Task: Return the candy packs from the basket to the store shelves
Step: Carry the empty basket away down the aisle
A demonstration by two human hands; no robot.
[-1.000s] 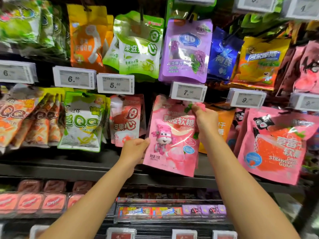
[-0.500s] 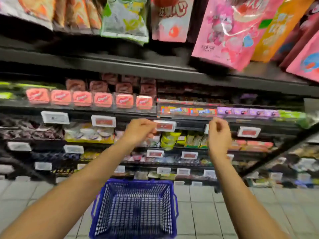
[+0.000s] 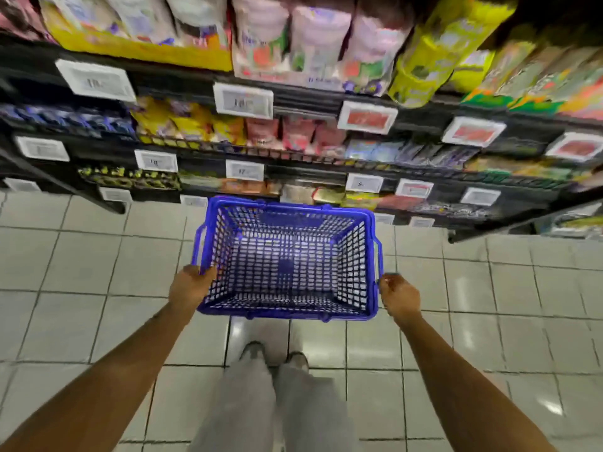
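A blue plastic basket (image 3: 287,259) sits on the pale tiled floor (image 3: 81,272) right in front of the black store shelves (image 3: 306,104), and its mesh bottom shows through with no candy packs seen inside. The left hand (image 3: 189,285) is at the basket's near left corner, fingers curled over the rim beside the left handle (image 3: 199,243). The right hand (image 3: 399,296) is at the near right corner, touching or just beside the right handle (image 3: 378,256); its fingers are curled, but motion blur keeps it unclear whether they actually grip the handle. Between the two forearms, light grey trousers (image 3: 270,402) and the toes of shoes (image 3: 254,350) stand on the tiles just behind the basket. The shelves are blurred: white price tags (image 3: 243,101) along the rails carry numbers that look like "18" and "17" (image 3: 244,171), though none reads sharply, and several tags to the right are red (image 3: 367,118). Above them hang or stand pink and white bags (image 3: 319,37), a yellow-green bag (image 3: 434,57) and yellow packs (image 3: 186,120); no brand writing on them can be read.
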